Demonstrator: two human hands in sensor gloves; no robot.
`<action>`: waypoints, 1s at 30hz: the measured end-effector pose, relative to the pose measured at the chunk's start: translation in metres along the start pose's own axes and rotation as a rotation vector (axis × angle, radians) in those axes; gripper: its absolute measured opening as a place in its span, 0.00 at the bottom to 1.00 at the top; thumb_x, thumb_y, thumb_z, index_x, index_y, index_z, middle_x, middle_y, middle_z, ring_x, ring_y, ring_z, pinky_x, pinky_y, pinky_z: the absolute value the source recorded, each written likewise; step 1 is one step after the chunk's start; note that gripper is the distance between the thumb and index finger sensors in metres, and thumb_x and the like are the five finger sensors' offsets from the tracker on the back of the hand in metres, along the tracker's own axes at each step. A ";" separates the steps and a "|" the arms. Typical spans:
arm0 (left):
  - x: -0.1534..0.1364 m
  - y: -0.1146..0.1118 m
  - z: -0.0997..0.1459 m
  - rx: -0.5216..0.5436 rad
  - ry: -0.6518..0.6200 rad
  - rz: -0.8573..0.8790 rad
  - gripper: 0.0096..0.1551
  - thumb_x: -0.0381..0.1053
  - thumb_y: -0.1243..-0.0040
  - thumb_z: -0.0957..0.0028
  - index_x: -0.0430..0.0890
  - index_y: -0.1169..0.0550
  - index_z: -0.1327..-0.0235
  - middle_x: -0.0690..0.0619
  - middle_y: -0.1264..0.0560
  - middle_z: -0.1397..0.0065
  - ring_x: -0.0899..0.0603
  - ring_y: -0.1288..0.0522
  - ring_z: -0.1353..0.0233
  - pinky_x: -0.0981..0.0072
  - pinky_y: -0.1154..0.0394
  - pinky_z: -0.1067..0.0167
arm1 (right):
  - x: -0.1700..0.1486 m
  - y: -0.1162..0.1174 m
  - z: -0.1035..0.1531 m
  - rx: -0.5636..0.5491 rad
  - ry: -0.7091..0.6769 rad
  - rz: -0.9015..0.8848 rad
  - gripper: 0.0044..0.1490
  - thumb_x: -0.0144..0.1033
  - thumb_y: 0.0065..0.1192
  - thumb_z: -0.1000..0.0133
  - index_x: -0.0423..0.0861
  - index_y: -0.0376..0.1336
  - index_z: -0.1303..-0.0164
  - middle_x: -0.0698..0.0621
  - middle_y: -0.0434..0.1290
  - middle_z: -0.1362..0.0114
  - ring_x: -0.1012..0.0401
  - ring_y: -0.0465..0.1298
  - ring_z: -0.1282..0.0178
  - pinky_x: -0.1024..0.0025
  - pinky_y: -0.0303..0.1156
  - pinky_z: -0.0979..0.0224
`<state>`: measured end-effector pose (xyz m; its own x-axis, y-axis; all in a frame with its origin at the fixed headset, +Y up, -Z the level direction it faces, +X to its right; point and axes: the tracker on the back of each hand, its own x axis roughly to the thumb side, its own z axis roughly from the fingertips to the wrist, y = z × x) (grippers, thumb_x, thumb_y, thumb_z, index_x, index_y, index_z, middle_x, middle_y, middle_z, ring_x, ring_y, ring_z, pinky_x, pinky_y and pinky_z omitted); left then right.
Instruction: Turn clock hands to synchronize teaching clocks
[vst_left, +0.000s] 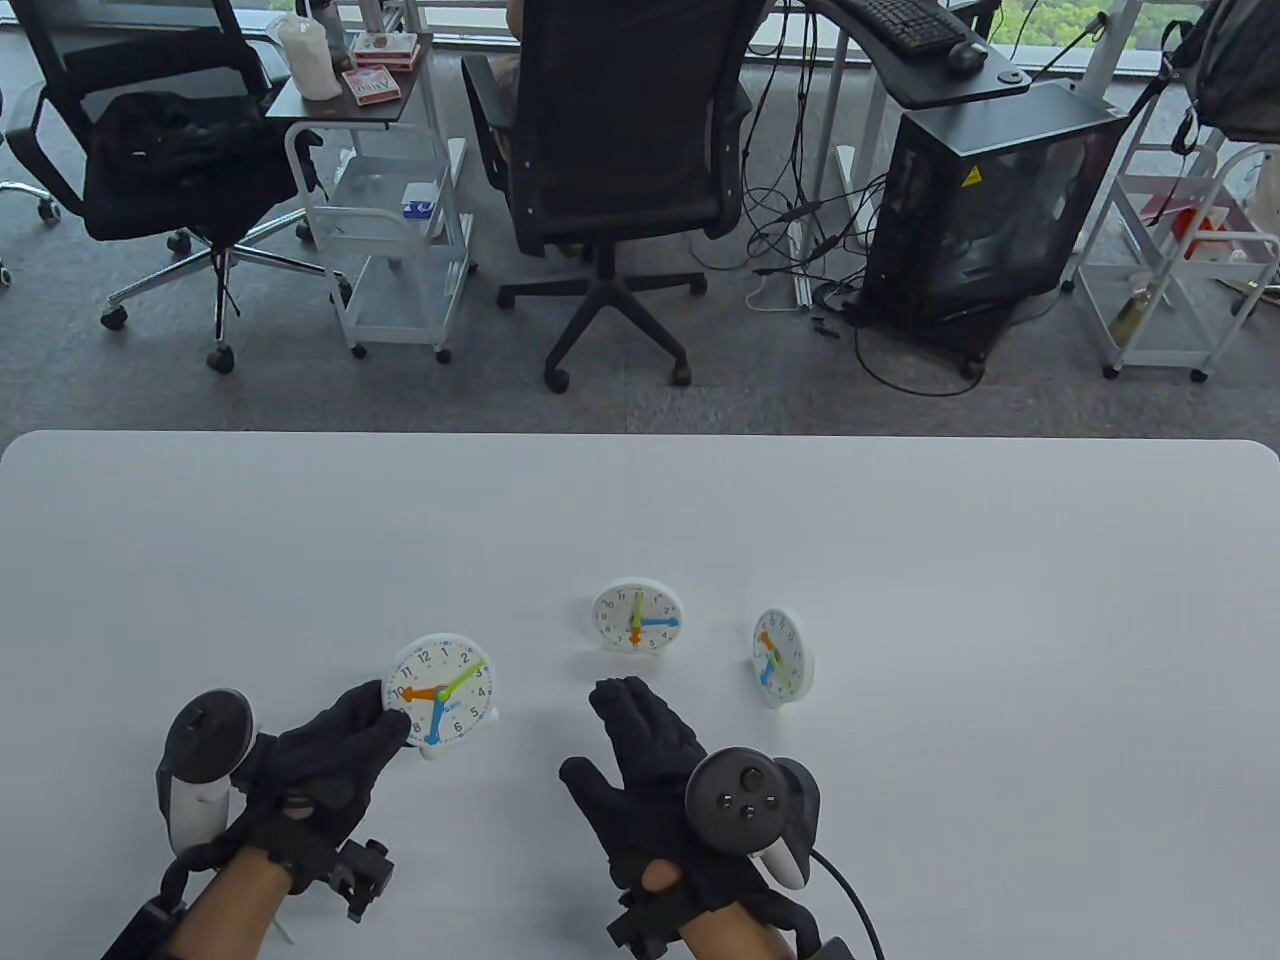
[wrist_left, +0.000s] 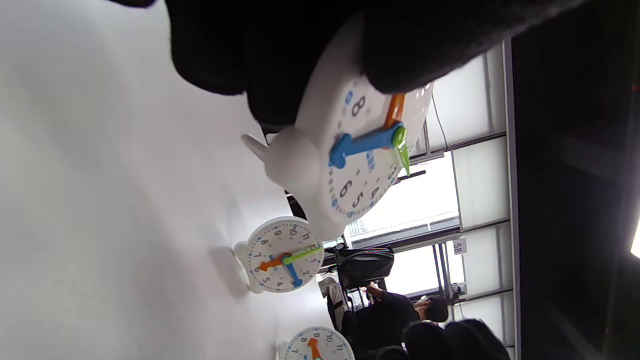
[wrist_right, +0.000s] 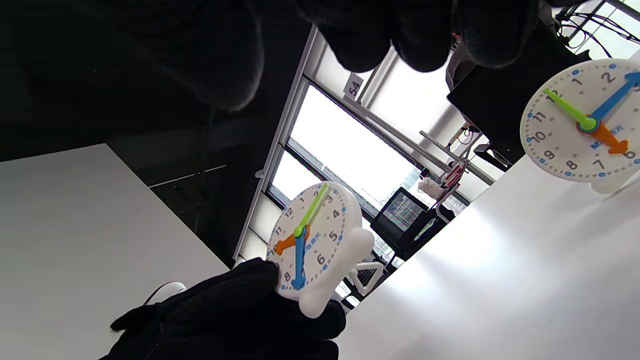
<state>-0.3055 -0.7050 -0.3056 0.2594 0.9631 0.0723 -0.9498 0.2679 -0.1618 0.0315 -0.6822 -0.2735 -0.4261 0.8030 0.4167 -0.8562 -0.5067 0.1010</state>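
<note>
Three white teaching clocks with orange, green and blue hands are on the white table (vst_left: 900, 520). My left hand (vst_left: 340, 740) grips the left clock (vst_left: 440, 692) by its left rim and holds it tilted up; it also shows in the left wrist view (wrist_left: 365, 150) and the right wrist view (wrist_right: 312, 240). The middle clock (vst_left: 636, 615) stands upright, also in the left wrist view (wrist_left: 282, 255) and the right wrist view (wrist_right: 582, 122). The right clock (vst_left: 781, 657) stands turned sideways. My right hand (vst_left: 650, 750) hovers open and empty below the middle clock.
Beyond the table's far edge are office chairs (vst_left: 620, 150), a white cart (vst_left: 385, 200), and a black computer case (vst_left: 985, 200). The table's far half is bare white surface.
</note>
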 end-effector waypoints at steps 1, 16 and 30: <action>0.003 -0.003 0.002 -0.010 -0.017 0.002 0.29 0.55 0.37 0.45 0.42 0.25 0.35 0.42 0.18 0.38 0.28 0.26 0.33 0.25 0.41 0.37 | -0.001 0.001 0.000 0.005 0.008 -0.023 0.51 0.54 0.59 0.41 0.27 0.52 0.22 0.26 0.56 0.23 0.25 0.61 0.29 0.27 0.55 0.36; 0.023 -0.038 0.013 -0.192 -0.169 0.018 0.30 0.55 0.38 0.45 0.42 0.26 0.33 0.43 0.18 0.38 0.28 0.25 0.35 0.24 0.40 0.37 | -0.003 0.016 0.001 0.044 0.068 -0.293 0.49 0.52 0.60 0.42 0.28 0.54 0.24 0.32 0.66 0.28 0.34 0.72 0.35 0.31 0.63 0.38; 0.023 -0.042 0.012 -0.278 -0.175 0.047 0.31 0.54 0.39 0.44 0.41 0.26 0.32 0.43 0.17 0.39 0.28 0.25 0.35 0.23 0.40 0.37 | -0.006 0.017 -0.001 0.064 0.120 -0.348 0.36 0.41 0.66 0.44 0.30 0.64 0.34 0.41 0.77 0.41 0.44 0.81 0.46 0.35 0.68 0.40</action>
<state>-0.2619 -0.6944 -0.2849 0.1593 0.9618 0.2225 -0.8695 0.2435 -0.4297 0.0192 -0.6958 -0.2749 -0.1474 0.9597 0.2393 -0.9373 -0.2127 0.2760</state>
